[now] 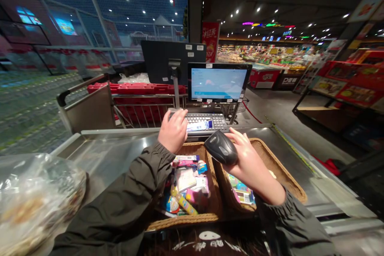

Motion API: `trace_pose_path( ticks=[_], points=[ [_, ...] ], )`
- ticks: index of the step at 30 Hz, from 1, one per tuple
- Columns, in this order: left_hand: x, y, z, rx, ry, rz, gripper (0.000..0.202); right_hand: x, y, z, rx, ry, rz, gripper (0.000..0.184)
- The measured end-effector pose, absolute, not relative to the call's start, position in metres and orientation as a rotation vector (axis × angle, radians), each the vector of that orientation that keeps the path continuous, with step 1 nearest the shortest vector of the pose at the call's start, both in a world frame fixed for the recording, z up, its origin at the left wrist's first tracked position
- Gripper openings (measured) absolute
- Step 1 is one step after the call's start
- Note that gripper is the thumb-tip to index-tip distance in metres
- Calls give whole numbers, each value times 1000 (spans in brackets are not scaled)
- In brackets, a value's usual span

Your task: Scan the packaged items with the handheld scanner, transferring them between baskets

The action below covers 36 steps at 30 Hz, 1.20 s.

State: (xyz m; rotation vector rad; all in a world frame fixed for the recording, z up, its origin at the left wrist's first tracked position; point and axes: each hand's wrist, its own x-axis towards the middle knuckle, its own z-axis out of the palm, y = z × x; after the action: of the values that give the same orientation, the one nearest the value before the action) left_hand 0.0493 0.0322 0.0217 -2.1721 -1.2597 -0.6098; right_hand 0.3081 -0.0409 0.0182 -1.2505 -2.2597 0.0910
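My right hand (250, 166) is wrapped round a black handheld barcode scanner (221, 148), whose head points left above the rims of two baskets. My left hand (174, 130) is over the left part of a keyboard (220, 120), its fingers stretched forward and slightly bent. A white and blue wrapped packet (199, 125) lies across the keyboard close to that hand; whether they touch is hard to tell. Below is the left wicker basket (214, 186) with many small colourful packets. The right wicker basket (283, 168), partly hidden by my right hand, holds a few more packets (241, 190).
A lit monitor (219, 83) stands behind the keyboard, beside a second screen's dark back (162, 62). A clear plastic bag (39, 200) sits on the metal counter (117, 148) at left. Beyond are a metal cart (90, 108) and shop shelves (345, 80).
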Motion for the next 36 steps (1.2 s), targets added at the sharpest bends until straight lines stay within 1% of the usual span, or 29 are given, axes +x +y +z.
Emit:
trace_pose_path(
  ticks=[6, 11, 16, 24, 29, 36],
  points=[
    [39, 31, 24, -2200, -1265, -657, 23, 298, -46, 19, -1232, -2256, 80, 44],
    [34, 30, 24, -2202, -1266, -614, 22, 293, -48, 19, -1252, -2244, 90, 37],
    [30, 28, 13, -2270, -1276, -601, 22, 291, -49, 12, -1295, -2252, 111, 43],
    [28, 18, -11, -2370, -1260, -497, 20, 296, -49, -7, -1295, -2310, 115, 38],
    [32, 8, -36, -2502, -1242, -460, 20, 303, -53, -18, -1341, -2315, 156, 46],
    [46, -9, -73, -2682, -1179, -226, 23, 319, -56, -32, -1402, -2332, 195, 36]
  ],
)
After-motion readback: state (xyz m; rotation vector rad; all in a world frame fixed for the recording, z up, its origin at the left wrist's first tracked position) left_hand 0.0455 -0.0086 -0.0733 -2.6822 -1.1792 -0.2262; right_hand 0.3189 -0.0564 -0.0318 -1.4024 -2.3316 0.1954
